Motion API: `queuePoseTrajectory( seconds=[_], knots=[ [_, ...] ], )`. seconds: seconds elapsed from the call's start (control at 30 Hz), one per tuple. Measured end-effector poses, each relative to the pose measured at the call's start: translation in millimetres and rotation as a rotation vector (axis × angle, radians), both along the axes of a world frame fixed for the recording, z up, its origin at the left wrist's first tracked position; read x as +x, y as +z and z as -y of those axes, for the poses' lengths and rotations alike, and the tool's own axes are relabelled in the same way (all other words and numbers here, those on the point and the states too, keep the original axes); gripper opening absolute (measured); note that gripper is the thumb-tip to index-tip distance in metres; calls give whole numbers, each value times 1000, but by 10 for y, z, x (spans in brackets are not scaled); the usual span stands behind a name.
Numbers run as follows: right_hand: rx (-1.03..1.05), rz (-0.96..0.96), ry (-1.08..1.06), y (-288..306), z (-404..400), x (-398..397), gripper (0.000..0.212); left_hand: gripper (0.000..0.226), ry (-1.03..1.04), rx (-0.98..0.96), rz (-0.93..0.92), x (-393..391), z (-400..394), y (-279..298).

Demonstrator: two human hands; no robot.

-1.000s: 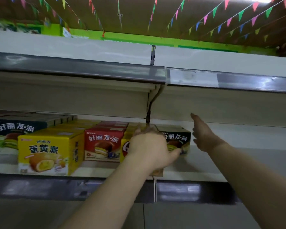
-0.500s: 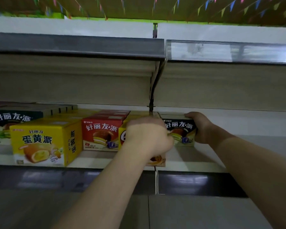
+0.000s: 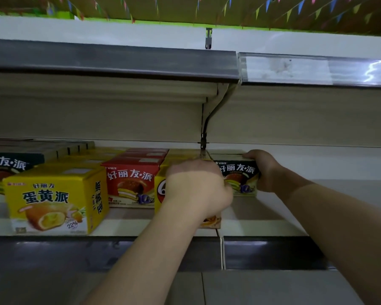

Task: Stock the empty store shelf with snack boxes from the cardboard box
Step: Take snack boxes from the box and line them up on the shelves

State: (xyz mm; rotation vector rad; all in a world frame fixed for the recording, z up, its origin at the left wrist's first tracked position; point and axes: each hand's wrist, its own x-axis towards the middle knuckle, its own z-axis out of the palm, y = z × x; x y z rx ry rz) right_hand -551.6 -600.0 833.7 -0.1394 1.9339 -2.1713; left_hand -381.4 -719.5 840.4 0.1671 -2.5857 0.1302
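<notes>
Both hands grip snack boxes on the middle shelf.

The dark snack box (image 3: 238, 179) stands on the shelf (image 3: 262, 225) at the right end of the row, and the right hand (image 3: 263, 170) holds its right side, fingers (image 3: 250, 154) curled over the top edge. Just left of it and nearer the shelf edge, the left hand (image 3: 197, 188) is closed round a yellow box (image 3: 161, 190), covering most of its front. Further left stands a red box (image 3: 130, 183) set back on the shelf, then a big yellow box (image 3: 55, 201) right at the near edge, then a dark green box (image 3: 2, 170) at the far left. More boxes line up behind each of these towards the back. Above hangs the upper shelf (image 3: 110, 60), and coloured bunting (image 3: 295, 9) is strung under the ceiling.
</notes>
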Motion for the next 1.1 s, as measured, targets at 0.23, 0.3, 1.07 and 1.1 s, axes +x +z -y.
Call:
queuePoseTrajectory(
  seconds=[0.23, 0.3, 1.07, 1.1],
  knots=[
    [9, 3, 27, -25, 135, -3, 16, 36, 16, -9, -9, 74, 137, -1],
    [1, 11, 14, -34, 155, -2, 14, 36, 6, -5, -6, 87, 158, -3],
    [-66, -16, 54, -23, 112, 102, 57, 88, -21, 4, 31, 125, 195, -28],
    [-70, -23, 21, -20, 133, 115, 53, 90, -74, 1, -46, 158, 210, -49]
  ],
)
